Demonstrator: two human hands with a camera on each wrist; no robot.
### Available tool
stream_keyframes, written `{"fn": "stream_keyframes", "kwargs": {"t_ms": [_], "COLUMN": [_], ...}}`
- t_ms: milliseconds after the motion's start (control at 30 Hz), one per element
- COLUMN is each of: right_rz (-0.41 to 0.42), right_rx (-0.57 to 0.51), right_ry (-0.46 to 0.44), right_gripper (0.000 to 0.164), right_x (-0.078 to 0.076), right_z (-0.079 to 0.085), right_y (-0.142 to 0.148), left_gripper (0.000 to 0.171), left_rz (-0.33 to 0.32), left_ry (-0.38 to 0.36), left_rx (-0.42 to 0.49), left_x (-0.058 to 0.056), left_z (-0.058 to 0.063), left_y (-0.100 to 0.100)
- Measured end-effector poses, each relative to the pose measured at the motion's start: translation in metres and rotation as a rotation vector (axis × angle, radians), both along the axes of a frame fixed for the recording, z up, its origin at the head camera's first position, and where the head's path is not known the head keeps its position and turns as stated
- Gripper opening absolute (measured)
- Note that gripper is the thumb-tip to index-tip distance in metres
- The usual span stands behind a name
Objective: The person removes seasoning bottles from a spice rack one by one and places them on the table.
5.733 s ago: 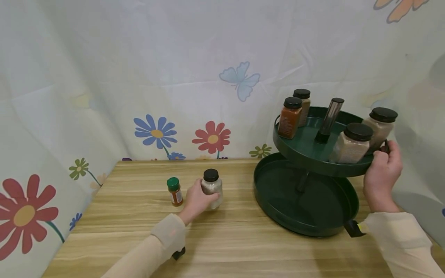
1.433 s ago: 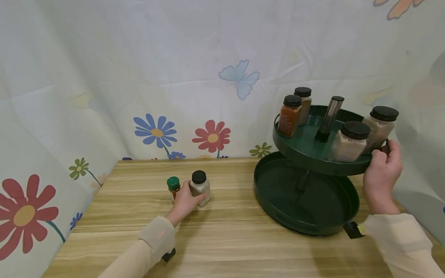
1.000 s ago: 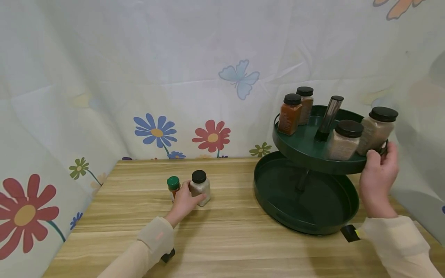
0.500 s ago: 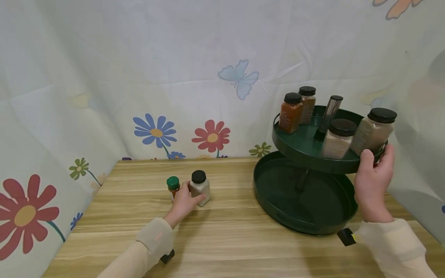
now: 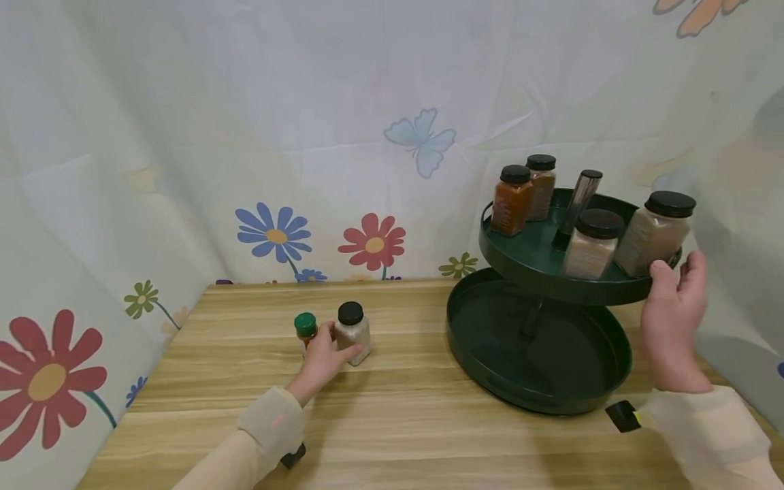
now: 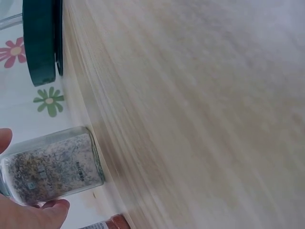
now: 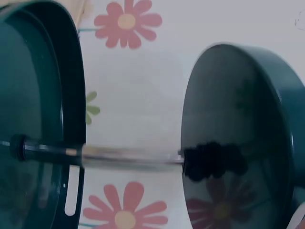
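Observation:
My left hand point(image 5: 321, 357) holds a glass seasoning jar point(image 5: 355, 335) with a black lid, standing upright on the table. In the left wrist view, speckled granules fill this jar point(image 6: 59, 167), with a thumb and fingertips on its sides. Just left of the hand, partly hidden, is a small green-capped spice bottle point(image 5: 305, 325). My right hand point(image 5: 674, 327) is at the right rim of a dark green two-tier turntable rack point(image 5: 551, 289), fingers loosely curved; contact with the rim is unclear. Nearest it on the upper tier is a big black-lidded jar point(image 5: 652, 238).
Another pale-filled jar point(image 5: 591, 252) shares the upper tier, with an orange-red spice jar point(image 5: 512, 204) and a brown one point(image 5: 540, 194) at the back left. A metal post point(image 5: 578, 204) rises among them. A flowered cloth point(image 5: 422, 224) hangs behind the wooden table point(image 5: 392, 422).
The left hand has slid its jar leftward, nearer the green-capped bottle. The upper tier has turned, bringing its front jars left. My right hand followed its rim, then shifted back right and loosened.

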State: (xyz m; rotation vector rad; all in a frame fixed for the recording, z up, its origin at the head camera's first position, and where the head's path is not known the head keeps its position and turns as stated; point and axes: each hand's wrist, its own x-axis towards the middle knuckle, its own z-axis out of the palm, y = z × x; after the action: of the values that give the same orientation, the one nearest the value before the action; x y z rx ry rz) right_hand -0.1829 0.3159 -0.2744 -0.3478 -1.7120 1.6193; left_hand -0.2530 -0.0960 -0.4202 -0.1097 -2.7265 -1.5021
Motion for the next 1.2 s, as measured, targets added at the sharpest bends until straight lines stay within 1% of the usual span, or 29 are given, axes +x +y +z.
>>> {"fn": "stream_keyframes", "kwargs": {"t_ms": [167,233,333,433,500,633,833,1000,1200], "right_rz": [-0.012,-0.022,-0.012,0.015,0.045,0.068,0.091,0.085,0.108], "right_rx": [-0.066,-0.083,-0.114,-0.151,-0.164,-0.169,-0.17,-0.185,-0.197], "right_ry": [0.029,0.015,-0.005,-0.006,0.01,0.042,0.048,0.045,0.051], "right_gripper": [0.053,0.05,0.047,0.045,0.044,0.037,0.04,0.04,0.044], "right_x": [-0.007,-0.011,-0.015,-0.019,-0.021,-0.024,-0.026,-0.027,-0.027], "right_z": [0.005,0.007,0.007,0.005,0.004,0.001,0.001,0.002,0.002], "right_y": [0.015,0.021,0.029,0.034,0.037,0.039,0.04,0.04,0.039], "left_gripper": [0.068,0.067,0.069,0.07,0.07,0.067,0.062,0.058,0.05], "left_rz": [0.002,-0.005,-0.009,-0.012,-0.009,0.003,0.031,0.042,0.025], "left_ry": [0.026,0.037,0.037,0.038,0.04,0.057,0.105,0.135,0.17], "left_rx": [-0.009,-0.004,0.013,0.03,0.037,0.045,0.088,0.124,0.164], "left_x": [0.003,0.005,0.007,0.01,0.012,0.015,0.02,0.024,0.032], "left_z": [0.002,0.003,0.005,0.007,0.009,0.011,0.017,0.025,0.032], "left_y": [-0.002,-0.003,-0.004,-0.006,-0.007,-0.009,-0.008,-0.005,0.002]}}
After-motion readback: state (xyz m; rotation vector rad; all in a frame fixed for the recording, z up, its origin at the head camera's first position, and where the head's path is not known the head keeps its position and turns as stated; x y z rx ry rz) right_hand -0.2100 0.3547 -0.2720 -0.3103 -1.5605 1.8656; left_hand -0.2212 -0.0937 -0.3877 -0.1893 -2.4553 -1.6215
